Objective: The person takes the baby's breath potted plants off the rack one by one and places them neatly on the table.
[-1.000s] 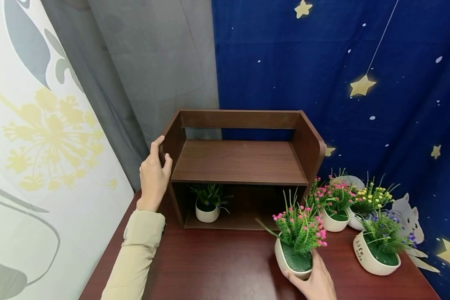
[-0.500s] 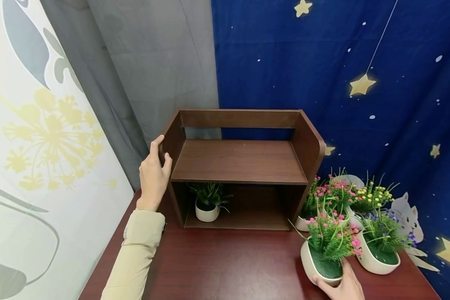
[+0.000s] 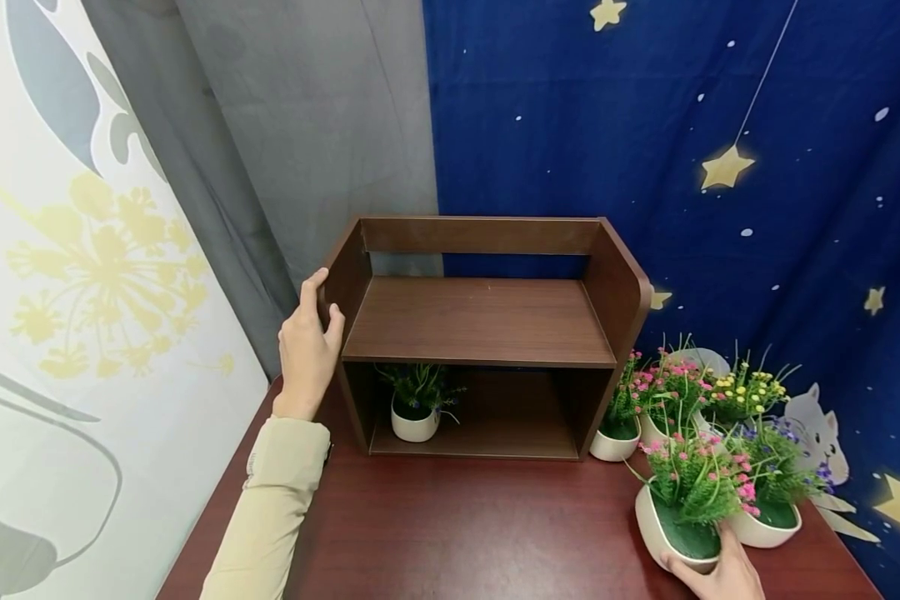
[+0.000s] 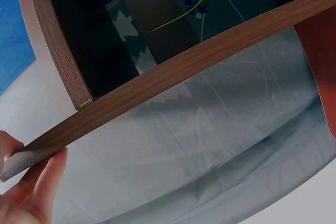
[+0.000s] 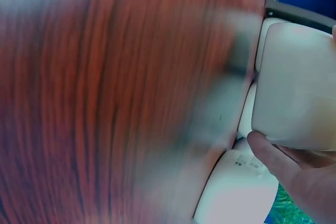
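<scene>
My left hand [image 3: 305,358] grips the front edge of the left side panel of a dark brown two-tier shelf [image 3: 480,325]. The left wrist view shows the fingers [image 4: 50,179] and thumb on opposite faces of that panel. My right hand [image 3: 723,575] holds the white pot of an artificial potted plant [image 3: 693,500] with pink flowers, at the right of the table. Only the pale pot [image 5: 299,87] of this plant shows in the right wrist view, with a thumb against its corner. Whether it touches the table is hard to tell.
A small potted plant [image 3: 415,421] stands on the shelf's lower level at the left. Several more are grouped right of the shelf, among them a yellow-flowered plant [image 3: 746,392] and a purple-flowered plant [image 3: 772,525]. Curtains hang behind the reddish-brown table [image 3: 457,533].
My right hand has carried the pink-flowered potted plant to the right, in front of the purple-flowered one, uncovering a pot beside the shelf. My left hand stays on the shelf.
</scene>
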### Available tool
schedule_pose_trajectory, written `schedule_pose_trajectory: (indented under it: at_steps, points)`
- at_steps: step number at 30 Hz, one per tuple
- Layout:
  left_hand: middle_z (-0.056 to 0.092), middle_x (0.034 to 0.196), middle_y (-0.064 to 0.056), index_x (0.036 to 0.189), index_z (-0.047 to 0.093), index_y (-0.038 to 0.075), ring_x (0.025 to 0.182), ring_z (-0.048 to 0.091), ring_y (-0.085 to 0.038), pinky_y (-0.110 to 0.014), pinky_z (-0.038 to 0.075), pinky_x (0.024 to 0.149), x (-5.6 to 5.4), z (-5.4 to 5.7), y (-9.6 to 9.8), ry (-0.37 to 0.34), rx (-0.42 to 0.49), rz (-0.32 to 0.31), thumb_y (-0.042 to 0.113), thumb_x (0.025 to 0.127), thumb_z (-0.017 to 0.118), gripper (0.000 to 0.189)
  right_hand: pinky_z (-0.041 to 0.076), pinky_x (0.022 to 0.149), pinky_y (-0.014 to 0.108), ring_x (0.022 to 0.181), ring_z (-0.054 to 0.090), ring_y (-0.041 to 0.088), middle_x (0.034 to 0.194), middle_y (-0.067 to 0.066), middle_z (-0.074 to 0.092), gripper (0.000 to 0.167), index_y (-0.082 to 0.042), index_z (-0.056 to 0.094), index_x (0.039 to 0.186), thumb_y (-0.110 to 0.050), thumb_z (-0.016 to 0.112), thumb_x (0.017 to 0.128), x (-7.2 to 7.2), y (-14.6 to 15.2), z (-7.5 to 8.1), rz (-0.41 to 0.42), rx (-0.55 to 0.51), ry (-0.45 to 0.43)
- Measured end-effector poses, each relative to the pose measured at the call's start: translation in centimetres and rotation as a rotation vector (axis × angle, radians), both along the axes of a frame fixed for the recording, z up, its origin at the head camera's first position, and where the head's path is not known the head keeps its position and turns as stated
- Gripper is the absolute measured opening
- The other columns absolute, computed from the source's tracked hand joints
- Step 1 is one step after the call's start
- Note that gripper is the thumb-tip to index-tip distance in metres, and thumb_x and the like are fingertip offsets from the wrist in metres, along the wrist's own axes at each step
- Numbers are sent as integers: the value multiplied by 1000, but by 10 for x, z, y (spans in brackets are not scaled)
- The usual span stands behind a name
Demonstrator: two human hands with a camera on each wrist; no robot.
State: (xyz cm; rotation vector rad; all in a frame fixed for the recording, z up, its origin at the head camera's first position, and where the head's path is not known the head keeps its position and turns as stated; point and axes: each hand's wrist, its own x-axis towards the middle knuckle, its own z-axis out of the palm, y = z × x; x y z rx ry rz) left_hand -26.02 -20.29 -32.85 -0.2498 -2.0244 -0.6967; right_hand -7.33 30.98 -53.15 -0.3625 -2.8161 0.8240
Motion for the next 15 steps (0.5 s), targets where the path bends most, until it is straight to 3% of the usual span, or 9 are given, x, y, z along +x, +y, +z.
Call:
schedule_pose_trajectory:
  at_steps: [3,9,15]
  points:
    - [38,53,-4,135,48,14,40,22,-6,-31,25,40,0,0,0,2,1,-1,3,90,55,47,38,82,59,102,44,58,117,43,38,97,20,27,126,-40,78,69,-4,7,0,4,-1,-50]
    - [38,54,-4,135,47,15,40,22,-6,-32,25,41,0,0,0,-2,2,0,4,90,54,47,38,78,60,100,43,61,120,45,36,98,21,27,128,-36,80,68,-8,17,-4,55,-1,21]
    - [37,53,-4,135,47,14,40,23,-10,-32,25,41,0,0,0,-12,4,1,5,90,54,46,35,84,61,109,36,61,127,48,24,106,24,13,134,-43,72,76,-16,27,-4,71,-28,-118]
